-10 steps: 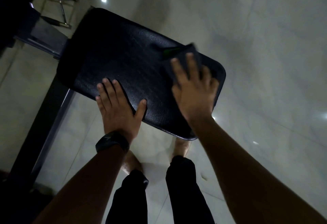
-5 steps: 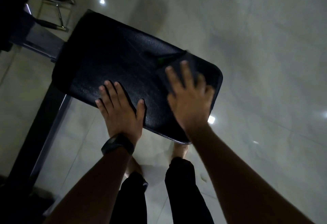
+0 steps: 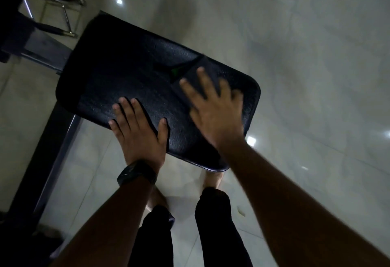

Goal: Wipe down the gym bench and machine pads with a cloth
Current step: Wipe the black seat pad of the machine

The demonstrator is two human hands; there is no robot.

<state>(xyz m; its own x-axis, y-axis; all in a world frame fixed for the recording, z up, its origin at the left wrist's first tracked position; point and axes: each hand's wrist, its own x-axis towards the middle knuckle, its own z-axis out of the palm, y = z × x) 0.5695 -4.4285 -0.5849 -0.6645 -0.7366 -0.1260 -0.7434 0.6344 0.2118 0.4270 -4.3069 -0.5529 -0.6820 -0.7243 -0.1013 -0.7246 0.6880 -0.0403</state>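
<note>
Fingers (image 3: 191,90) of your right hand (image 3: 217,117) lie spread and fairly straight, pressing flat on the dark cloth (image 3: 187,72); they do not curl round it, though the hand is smeared by blur and its outer fingers are hard to separate. That cloth sits on the bench pad (image 3: 126,72) toward its right end, partly under your palm; a loose corner with a small green mark sticks out to the left of your fingertips. Your left hand (image 3: 137,136) rests palm down on the near edge of the pad, fingers straight and close together, thumb held out to the right; it holds nothing and lies apart from the cloth. You wear a black watch (image 3: 137,175) on that wrist.

The pad itself is black and textured, with rounded corners; it runs at a slant from upper left to lower right. A dark metal frame (image 3: 48,140) runs down from under its left end toward the bottom left corner; further frame parts show above, at the far left, too dark to make out. Beyond them a chrome-legged stand (image 3: 61,11) sits on the pale glossy floor (image 3: 295,76), which carries several bright reflections of ceiling lights. Below the pad you can see your legs in black trousers (image 3: 215,224) and a bare foot (image 3: 212,179) close to the pad's near corner.
</note>
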